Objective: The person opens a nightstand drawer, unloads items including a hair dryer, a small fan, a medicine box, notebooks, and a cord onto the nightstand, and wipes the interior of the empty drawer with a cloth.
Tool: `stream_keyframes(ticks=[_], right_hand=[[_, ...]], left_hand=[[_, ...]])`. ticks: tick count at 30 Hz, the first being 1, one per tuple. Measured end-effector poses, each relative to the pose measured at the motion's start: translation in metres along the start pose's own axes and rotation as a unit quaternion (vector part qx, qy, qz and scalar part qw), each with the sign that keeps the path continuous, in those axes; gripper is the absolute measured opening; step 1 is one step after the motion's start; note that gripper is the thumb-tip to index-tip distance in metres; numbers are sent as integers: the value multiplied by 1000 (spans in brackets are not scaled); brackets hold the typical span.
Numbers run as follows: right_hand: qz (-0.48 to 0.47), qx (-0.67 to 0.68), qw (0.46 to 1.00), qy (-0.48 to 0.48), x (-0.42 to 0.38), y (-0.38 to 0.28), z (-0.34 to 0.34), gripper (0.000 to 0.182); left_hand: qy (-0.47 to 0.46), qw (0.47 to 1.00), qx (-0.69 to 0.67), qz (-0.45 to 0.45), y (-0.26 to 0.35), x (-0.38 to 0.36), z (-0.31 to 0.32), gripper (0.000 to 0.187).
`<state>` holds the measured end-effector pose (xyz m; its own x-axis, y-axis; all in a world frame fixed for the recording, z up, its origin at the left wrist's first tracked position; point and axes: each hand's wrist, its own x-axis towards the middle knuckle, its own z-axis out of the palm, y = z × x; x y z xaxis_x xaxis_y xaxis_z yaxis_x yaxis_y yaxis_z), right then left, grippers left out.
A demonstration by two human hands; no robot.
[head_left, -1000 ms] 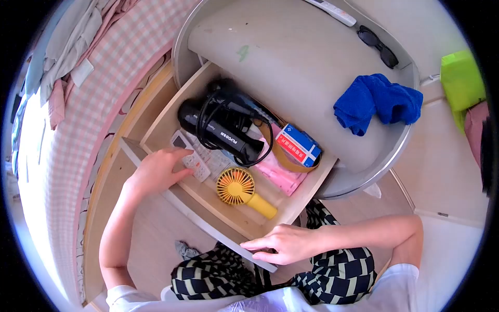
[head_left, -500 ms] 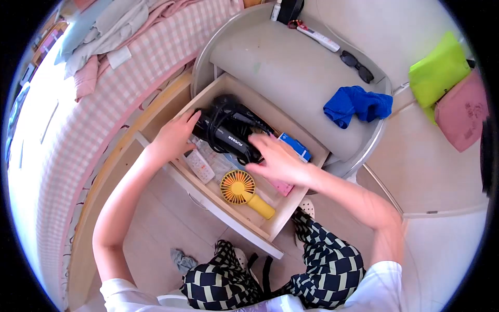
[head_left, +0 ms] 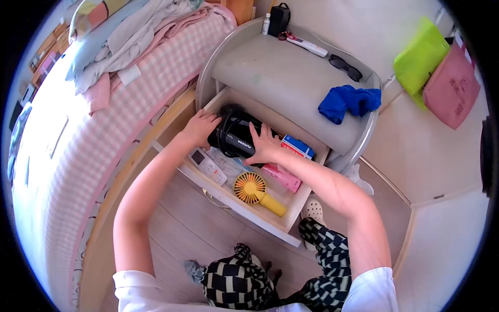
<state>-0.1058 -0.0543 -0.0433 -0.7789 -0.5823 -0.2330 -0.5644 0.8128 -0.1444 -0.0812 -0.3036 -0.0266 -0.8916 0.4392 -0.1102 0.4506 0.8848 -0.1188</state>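
two hands are at one black hair dryer [head_left: 238, 144], which lies in the open drawer [head_left: 300, 208] with its cord looped around it. step in hand, as judged: placement of both hands on the dryer. the left hand [head_left: 201, 129] is at its left end, fingers close together and bent over the edge; whether they pinch it cannot be told. the right hand [head_left: 267, 148] is over the other end, fingers spread, thumb apart. a firm hold calls for both hands closed around the body, with the loops kept clear of adjacent items. drawer contents, front portion: a white remote control [head_left: 207, 167] along the front wall, and a yellow handheld fan [head_left: 250, 187] beside it, handle toward the right front corner. right portion: a pink packet [head_left: 285, 179] and a blue, white and red box [head_left: 298, 146], both near the right forearm. above the drawer, the grey top [head_left: 249, 67] bears a blue cloth [head_left: 349, 101], sunglasses [head_left: 345, 67], a small white bottle [head_left: 266, 24] and a black case [head_left: 279, 20].
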Motion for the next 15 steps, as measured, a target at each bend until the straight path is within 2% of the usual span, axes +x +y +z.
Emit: stream_keyframes(ticks=[2, 5, 6, 7, 9, 10, 13, 15], right_hand=[[15, 33, 999, -28, -2, -4, -5, 125], [-6, 30, 999, 11, -4, -2, 0, 121], [-15, 40, 999, 30, -6, -2, 1, 110], [-21, 39, 998, 33, -6, -2, 1, 110], [-23, 37, 998, 52, -10, -2, 4, 92], [-32, 45, 995, 80, -13, 0, 6, 78], [-60, 45, 991, 111, -12, 7, 2, 73], [-69, 61, 986, 142, -13, 9, -4, 71]], left_hand=[[-5, 1000, 2, -2, 1, 1, 4, 104], [16, 1000, 1, 4, -2, -2, 4, 100], [36, 999, -3, 14, -2, -4, 3, 98], [38, 999, 0, 8, -2, -5, 0, 98], [55, 998, -14, 10, 2, -11, 0, 92], [50, 999, -14, 6, 5, -13, 2, 92], [62, 998, -6, 4, 10, -14, -6, 88], [28, 998, -50, -23, 16, -16, -16, 89]])
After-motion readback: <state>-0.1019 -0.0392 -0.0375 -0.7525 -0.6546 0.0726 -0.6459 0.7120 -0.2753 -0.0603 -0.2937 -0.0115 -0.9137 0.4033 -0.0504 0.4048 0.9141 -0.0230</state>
